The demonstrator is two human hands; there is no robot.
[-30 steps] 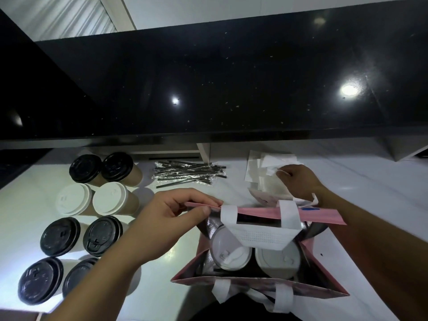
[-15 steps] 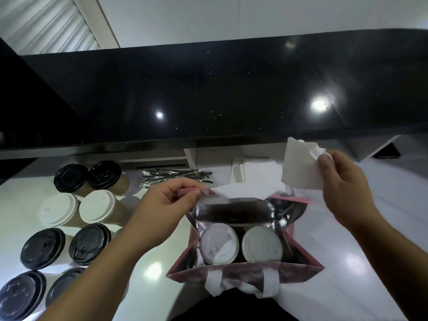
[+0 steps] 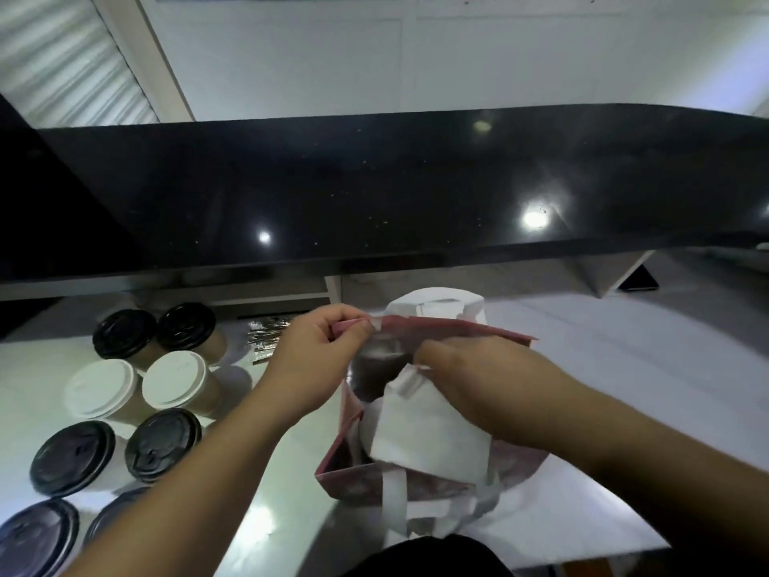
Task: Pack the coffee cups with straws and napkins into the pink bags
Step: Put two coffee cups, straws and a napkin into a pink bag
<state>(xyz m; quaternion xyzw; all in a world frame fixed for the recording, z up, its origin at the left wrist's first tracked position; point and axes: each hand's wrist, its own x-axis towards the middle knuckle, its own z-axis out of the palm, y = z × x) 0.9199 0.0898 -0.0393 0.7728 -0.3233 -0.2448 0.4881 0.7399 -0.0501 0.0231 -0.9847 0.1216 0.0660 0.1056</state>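
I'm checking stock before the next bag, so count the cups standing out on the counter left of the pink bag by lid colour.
Black lids: 6, namely the back pair, the middle pair and the front pair, which is partly cut off or hidden.
White lids: 2.
Total: 8 cups.

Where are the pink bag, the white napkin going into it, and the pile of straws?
pink bag [image 3: 453,326], head view, on its far top rim.
white napkin [image 3: 428,443], head view, on its flat middle.
pile of straws [image 3: 266,339], head view, on the wrapped bundle's middle.
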